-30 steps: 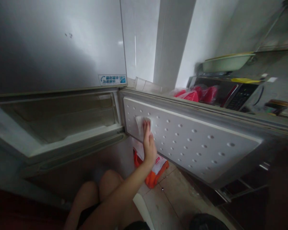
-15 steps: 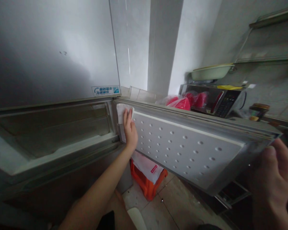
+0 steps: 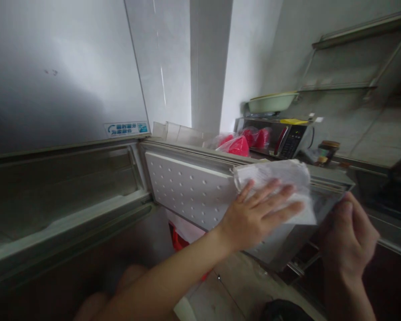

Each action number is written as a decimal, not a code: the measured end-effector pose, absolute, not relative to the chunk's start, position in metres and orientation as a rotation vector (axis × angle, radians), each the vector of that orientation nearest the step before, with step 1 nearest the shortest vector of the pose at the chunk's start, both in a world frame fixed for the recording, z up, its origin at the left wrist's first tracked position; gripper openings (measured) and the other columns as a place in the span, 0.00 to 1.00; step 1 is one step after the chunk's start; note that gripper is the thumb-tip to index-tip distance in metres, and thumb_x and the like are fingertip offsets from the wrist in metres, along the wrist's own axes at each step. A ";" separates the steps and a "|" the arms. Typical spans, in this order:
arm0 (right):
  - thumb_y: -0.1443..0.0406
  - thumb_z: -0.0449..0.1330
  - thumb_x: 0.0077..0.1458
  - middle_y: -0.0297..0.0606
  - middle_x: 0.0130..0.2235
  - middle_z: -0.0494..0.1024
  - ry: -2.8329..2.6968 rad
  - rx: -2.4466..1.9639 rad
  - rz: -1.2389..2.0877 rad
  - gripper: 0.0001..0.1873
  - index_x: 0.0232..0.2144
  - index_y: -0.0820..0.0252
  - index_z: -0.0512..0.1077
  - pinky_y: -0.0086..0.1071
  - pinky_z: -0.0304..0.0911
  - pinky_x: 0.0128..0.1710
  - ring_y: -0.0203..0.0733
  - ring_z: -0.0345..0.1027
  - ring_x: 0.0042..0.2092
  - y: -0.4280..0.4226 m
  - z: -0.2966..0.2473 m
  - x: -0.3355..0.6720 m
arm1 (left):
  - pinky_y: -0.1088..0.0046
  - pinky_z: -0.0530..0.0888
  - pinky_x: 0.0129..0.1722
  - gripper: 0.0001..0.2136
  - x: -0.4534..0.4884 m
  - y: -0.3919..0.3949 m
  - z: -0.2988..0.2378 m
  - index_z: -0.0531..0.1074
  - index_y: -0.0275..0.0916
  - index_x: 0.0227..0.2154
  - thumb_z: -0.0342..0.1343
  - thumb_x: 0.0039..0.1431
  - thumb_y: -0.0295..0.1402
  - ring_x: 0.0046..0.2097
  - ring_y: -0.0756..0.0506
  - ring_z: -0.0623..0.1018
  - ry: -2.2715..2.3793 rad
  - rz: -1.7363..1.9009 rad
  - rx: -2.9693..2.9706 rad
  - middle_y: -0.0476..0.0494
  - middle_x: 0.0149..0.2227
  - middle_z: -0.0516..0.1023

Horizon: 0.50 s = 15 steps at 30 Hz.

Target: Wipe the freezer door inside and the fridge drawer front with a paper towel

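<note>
My left hand (image 3: 259, 216) presses a crumpled white cloth (image 3: 277, 178) flat against the dotted white inner panel of the open fridge door (image 3: 187, 187), near the door's free end, fingers stretched over the cloth. My right hand (image 3: 349, 236) curls round the outer edge of that door at the right, thumb on the near side. The open compartment (image 3: 70, 187) lies to the left, below a closed grey upper door (image 3: 63, 76).
Behind the door, a counter carries red bags (image 3: 240, 143), a microwave (image 3: 287, 133) with a pale green basin (image 3: 272, 101) on top, and a jar (image 3: 326, 149). An orange crate (image 3: 178, 243) sits on the tiled floor under the door. My knees show at the bottom.
My left hand has swept the cloth from the hinge side of the door panel rightward to its free end. The view has shifted right and my right hand has closed on the door edge.
</note>
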State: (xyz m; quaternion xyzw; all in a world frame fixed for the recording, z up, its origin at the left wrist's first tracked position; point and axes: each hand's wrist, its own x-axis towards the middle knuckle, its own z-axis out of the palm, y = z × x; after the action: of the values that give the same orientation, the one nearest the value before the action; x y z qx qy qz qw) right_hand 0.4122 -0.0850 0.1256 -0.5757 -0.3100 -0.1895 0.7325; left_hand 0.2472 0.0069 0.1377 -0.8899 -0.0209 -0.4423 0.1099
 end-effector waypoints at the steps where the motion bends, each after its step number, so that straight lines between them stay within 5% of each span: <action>1: 0.49 0.56 0.56 0.47 0.44 0.80 -0.673 -1.218 -0.395 0.28 0.48 0.62 0.76 0.49 0.66 0.45 0.53 0.75 0.44 -0.087 0.125 0.411 | 0.56 0.49 0.67 0.21 0.252 -0.002 0.141 0.61 0.46 0.61 0.35 0.69 0.31 0.69 0.47 0.51 -0.022 -1.270 -2.605 0.52 0.65 0.60; 5: 0.49 0.60 0.53 0.43 0.45 0.81 -0.625 -1.122 -0.353 0.23 0.43 0.58 0.79 0.45 0.65 0.47 0.50 0.74 0.44 -0.091 0.121 0.410 | 0.59 0.51 0.67 0.21 0.262 -0.020 0.146 0.60 0.46 0.62 0.35 0.70 0.31 0.69 0.49 0.48 0.053 -1.255 -2.585 0.55 0.66 0.58; 10: 0.51 0.62 0.52 0.41 0.38 0.80 -0.573 -1.058 -0.228 0.24 0.46 0.58 0.78 0.34 0.63 0.34 0.39 0.71 0.33 -0.087 0.117 0.410 | 0.60 0.48 0.68 0.21 0.243 0.003 0.132 0.61 0.44 0.61 0.40 0.68 0.28 0.68 0.48 0.53 0.045 -1.358 -2.650 0.51 0.65 0.61; 15: 0.52 0.63 0.52 0.39 0.40 0.80 -0.549 -1.082 -0.336 0.23 0.47 0.55 0.78 0.36 0.63 0.40 0.40 0.71 0.35 -0.083 0.118 0.407 | 0.56 0.45 0.68 0.30 0.191 0.071 0.095 0.49 0.50 0.66 0.43 0.63 0.21 0.69 0.45 0.50 -0.177 -1.542 -2.546 0.48 0.65 0.60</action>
State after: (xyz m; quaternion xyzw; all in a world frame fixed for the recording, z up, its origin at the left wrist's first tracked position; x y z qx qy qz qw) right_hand 0.4068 -0.0826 0.1182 -0.5060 -0.2569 -0.1573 0.8082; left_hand 0.1914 0.0709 0.0954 -0.8510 -0.0592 -0.5156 0.0798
